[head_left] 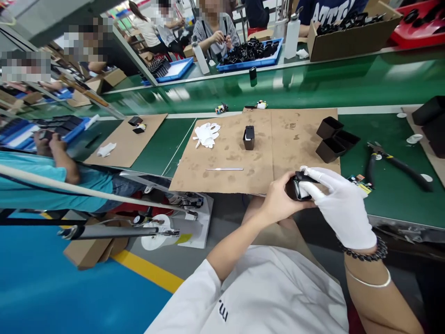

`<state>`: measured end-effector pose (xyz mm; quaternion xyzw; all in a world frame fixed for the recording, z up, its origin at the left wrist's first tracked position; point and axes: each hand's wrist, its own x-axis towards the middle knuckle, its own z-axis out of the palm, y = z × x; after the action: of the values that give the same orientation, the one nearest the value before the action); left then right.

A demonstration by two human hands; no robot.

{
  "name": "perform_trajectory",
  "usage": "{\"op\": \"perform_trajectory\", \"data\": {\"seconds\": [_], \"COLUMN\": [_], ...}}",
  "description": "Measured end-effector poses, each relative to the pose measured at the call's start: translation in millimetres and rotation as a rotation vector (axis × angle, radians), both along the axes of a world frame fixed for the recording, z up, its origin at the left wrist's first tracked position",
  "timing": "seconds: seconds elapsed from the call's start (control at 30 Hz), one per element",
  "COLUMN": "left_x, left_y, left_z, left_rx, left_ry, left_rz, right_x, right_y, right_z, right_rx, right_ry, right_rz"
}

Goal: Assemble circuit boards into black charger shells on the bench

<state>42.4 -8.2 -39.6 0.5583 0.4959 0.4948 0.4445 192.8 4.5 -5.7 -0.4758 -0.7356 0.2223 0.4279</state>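
My bare left hand (pixel 281 198) is wrapped round a black plastic housing (pixel 295 189), held just over the front edge of the cardboard. From the right, my right hand (pixel 335 199), in a white glove, grips the same housing, its thumb and fingers at the open end. What lies inside the housing is mostly hidden by the glove. Beyond my hands a black housing with a white part (pixel 249 138) stands on the cardboard sheet (pixel 222 181). A thin metal strip (pixel 224 169) lies in front of it. Several empty black housings (pixel 332 144) are grouped at the right.
Black-handled pliers (pixel 399 162) and a small circuit board (pixel 359 184) lie right of the cardboard. A crumpled white glove (pixel 207 135) sits at its left. Two more boards (pixel 221 108) rest along the back edge. Co-workers sit across the green conveyor (pixel 295 83) and at the left.
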Motion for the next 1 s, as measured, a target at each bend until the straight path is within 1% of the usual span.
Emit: {"op": "perform_trajectory", "data": {"seconds": [0.07, 0.13, 0.2, 0.23, 0.3, 0.37, 0.4, 0.43, 0.47, 0.5, 0.53, 0.6, 0.63, 0.67, 0.73, 0.8, 0.9, 0.97, 1.0], "left_x": [13, 22, 22, 17, -5, -43, -66, -91, -117, -142, -165, -206, -223, -238, -263, -280, -295, -300, -303], "left_y": [12, 21, 25, 25, 22, 25, 33, 45, 64, 87, 115, 176, 205, 230, 270, 296, 317, 323, 323], "left_z": [-8.7, -14.6, -13.4, -9.1, 6.8, 29.2, 40.8, 51.5, 60.7, 67.8, 72.6, 75.4, 74.0, 71.1, 62.3, 50.6, 34.2, 29.9, 31.1], "left_rx": [0.035, 0.046, 0.069, 0.085, 0.102, 0.065, 0.016, -0.037, -0.092, -0.126, -0.112, -0.098, -0.096, -0.102, -0.13, -0.157, -0.167, -0.154, -0.145], "left_ry": [0.056, 0.112, 0.164, 0.191, 0.249, 0.316, 0.35, 0.369, 0.397, 0.449, 0.534, 0.799, 0.846, 0.867, 0.89, 0.901, 0.927, 0.948, 0.957], "left_rz": [0.074, 0.114, 0.087, 0.04, -0.13, -0.369, -0.464, -0.47, -0.431, -0.337, -0.137, 0.34, 0.454, 0.51, 0.556, 0.564, 0.534, 0.496, 0.472], "right_x": [-1, -4, -9, -13, -21, -28, -31, -33, -34, -35, -36, -37, -37, -37, -35, -33, -31, -30, -30], "right_y": [6, 10, 11, 11, 8, 4, 3, 3, 3, 4, 5, 9, 10, 12, 14, 15, 16, 15, 14], "right_z": [-4.6, -8.5, -12.3, -14.4, -18.5, -22.7, -24.7, -26.7, -28.9, -31.3, -34.1, -40.9, -44.8, -48.7, -55.9, -61.5, -66.6, -68.5, -69.5], "right_rx": [0.087, 0.134, 0.169, 0.184, 0.223, 0.278, 0.308, 0.334, 0.355, 0.368, 0.379, 0.387, 0.392, 0.392, 0.369, 0.33, 0.337, 0.344, 0.327], "right_ry": [-0.067, -0.161, -0.301, -0.376, -0.491, -0.521, -0.511, -0.493, -0.471, -0.446, -0.418, -0.347, -0.302, -0.252, -0.15, -0.073, -0.052, -0.063, -0.054], "right_rz": [-0.059, -0.085, -0.117, -0.144, -0.216, -0.273, -0.293, -0.305, -0.313, -0.317, -0.32, -0.311, -0.297, -0.279, -0.24, -0.214, -0.199, -0.189, -0.198]}}
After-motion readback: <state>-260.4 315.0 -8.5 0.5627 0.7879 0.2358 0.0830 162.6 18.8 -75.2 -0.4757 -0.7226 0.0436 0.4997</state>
